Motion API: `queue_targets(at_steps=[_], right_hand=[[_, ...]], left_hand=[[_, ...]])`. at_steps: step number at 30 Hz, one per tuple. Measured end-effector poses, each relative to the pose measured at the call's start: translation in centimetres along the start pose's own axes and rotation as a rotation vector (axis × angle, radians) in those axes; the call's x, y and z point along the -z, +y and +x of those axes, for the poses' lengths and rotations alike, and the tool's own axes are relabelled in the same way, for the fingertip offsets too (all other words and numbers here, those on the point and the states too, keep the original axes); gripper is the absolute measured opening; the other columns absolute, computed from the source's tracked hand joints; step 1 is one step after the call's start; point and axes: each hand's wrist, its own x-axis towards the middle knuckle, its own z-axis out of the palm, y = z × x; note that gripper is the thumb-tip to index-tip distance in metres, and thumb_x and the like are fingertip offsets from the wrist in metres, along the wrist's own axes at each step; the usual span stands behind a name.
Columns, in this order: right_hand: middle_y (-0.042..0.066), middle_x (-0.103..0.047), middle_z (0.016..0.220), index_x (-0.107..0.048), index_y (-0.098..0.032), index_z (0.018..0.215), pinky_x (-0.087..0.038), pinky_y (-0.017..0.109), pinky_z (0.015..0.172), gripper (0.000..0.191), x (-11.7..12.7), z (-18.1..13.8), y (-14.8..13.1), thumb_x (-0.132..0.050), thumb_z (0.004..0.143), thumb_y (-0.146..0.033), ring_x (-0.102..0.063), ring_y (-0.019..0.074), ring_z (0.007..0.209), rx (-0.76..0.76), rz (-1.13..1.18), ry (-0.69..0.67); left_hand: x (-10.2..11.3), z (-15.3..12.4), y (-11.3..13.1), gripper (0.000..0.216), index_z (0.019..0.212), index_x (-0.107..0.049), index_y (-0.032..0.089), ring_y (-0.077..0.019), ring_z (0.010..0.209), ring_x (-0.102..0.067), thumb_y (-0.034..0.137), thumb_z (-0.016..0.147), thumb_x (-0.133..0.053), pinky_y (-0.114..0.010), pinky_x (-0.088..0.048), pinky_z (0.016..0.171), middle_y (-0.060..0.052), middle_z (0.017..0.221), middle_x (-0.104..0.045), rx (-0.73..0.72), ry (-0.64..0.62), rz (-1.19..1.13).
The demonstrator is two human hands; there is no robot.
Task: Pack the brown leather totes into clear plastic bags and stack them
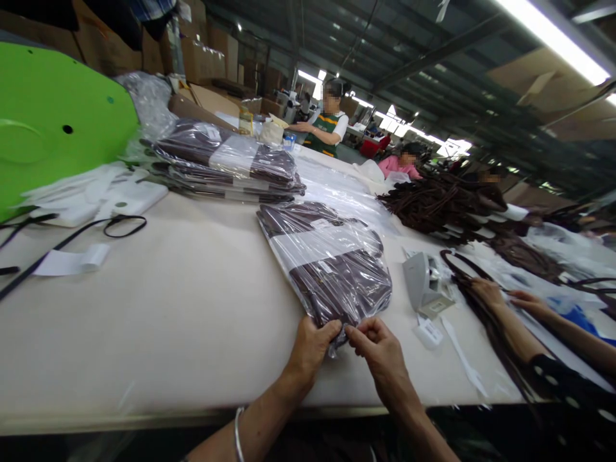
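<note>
A dark brown bag in a clear plastic sleeve lies on the table in front of me, a pale band across its middle. At its near end, my left hand grips the gathered edge of the plastic between thumb and fingers. My right hand pinches the same plastic end from the other side, the fingertips of both hands nearly meeting. A crumpled tip of plastic sticks out between them.
Several wrapped bags are stacked at the back left, near a green machine panel. A tape dispenser stands to the right. Beyond it, a co-worker's hands handle brown straps. Brown material is heaped farther back.
</note>
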Motion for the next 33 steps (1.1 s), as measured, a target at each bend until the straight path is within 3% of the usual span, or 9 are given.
queue_targets(at_steps=[5, 9, 13, 19, 22, 26, 33], right_hand=[[-0.004, -0.054, 0.054, -0.052, -0.022, 0.066, -0.037, 0.026, 0.052, 0.041, -0.2, 0.3, 0.8, -0.081, 0.062, -0.05, -0.046, 0.0122, 0.052, -0.027, 0.048, -0.006], [-0.004, -0.055, 0.056, -0.052, -0.021, 0.066, -0.035, 0.026, 0.051, 0.045, -0.3, 0.1, 1.5, -0.081, 0.062, -0.055, -0.046, 0.0119, 0.051, -0.057, 0.117, -0.026], [-0.003, -0.057, 0.057, -0.052, -0.02, 0.07, -0.032, 0.024, 0.052, 0.046, 0.2, -0.2, 2.9, -0.084, 0.06, -0.052, -0.047, 0.0113, 0.052, -0.119, 0.262, -0.132], [-0.002, -0.063, 0.063, -0.049, -0.021, 0.075, -0.028, 0.022, 0.052, 0.051, 0.9, 0.7, 4.2, -0.089, 0.049, -0.038, -0.045, 0.0086, 0.05, -0.141, 0.39, -0.303], [-0.004, -0.06, 0.062, -0.047, -0.022, 0.073, -0.033, 0.023, 0.053, 0.047, 0.5, 1.3, 4.4, -0.086, 0.049, -0.035, -0.048, 0.0102, 0.052, -0.047, 0.311, -0.226], [-0.005, -0.055, 0.064, -0.05, -0.023, 0.076, -0.04, 0.025, 0.055, 0.036, -0.7, 1.3, 4.7, -0.08, 0.059, -0.032, -0.052, 0.0133, 0.056, 0.12, 0.157, -0.057], [0.004, -0.065, 0.082, -0.06, -0.024, 0.089, -0.053, 0.033, 0.071, 0.022, -1.7, 0.8, 5.4, -0.07, 0.08, -0.042, -0.062, 0.0216, 0.074, 0.419, 0.056, 0.037]], left_hand=[[0.1, -0.2, 0.4, 0.043, 0.107, -0.07, 0.011, -0.022, 0.084, -0.067, 0.041, 0.076, -0.075, -0.03, -0.053, 0.077, -0.01, 0.096, -0.074, 0.02, -0.053, -0.012], [-0.1, 0.1, 0.2, 0.042, 0.096, -0.073, 0.01, -0.0221, 0.077, -0.066, 0.041, 0.068, -0.081, -0.029, -0.052, 0.069, -0.01, 0.086, -0.074, 0.018, 0.001, 0.065], [-0.4, 0.5, -0.2, 0.035, 0.087, -0.073, 0.01, -0.0207, 0.07, -0.065, 0.036, 0.064, -0.081, -0.029, -0.052, 0.064, -0.008, 0.079, -0.074, 0.026, 0.103, 0.035], [-0.2, 0.9, -0.3, 0.044, 0.09, -0.073, 0.009, -0.0239, 0.074, -0.069, 0.036, 0.057, -0.085, -0.032, -0.054, 0.07, -0.011, 0.085, -0.076, 0.101, 0.092, -0.105], [-0.2, 0.9, -0.2, 0.047, 0.09, -0.072, 0.011, -0.0259, 0.079, -0.071, 0.037, 0.054, -0.087, -0.034, -0.055, 0.074, -0.011, 0.085, -0.076, 0.147, 0.088, -0.173], [-0.1, 0.8, 0.2, 0.044, 0.083, -0.072, 0.013, -0.0256, 0.077, -0.071, 0.035, 0.05, -0.09, -0.036, -0.055, 0.077, -0.008, 0.078, -0.075, 0.188, 0.066, -0.24], [0.2, 0.5, 2.4, 0.039, 0.08, -0.072, 0.012, -0.0242, 0.074, -0.07, 0.032, 0.051, -0.09, -0.033, -0.055, 0.075, -0.009, 0.077, -0.075, 0.257, -0.017, -0.269]])
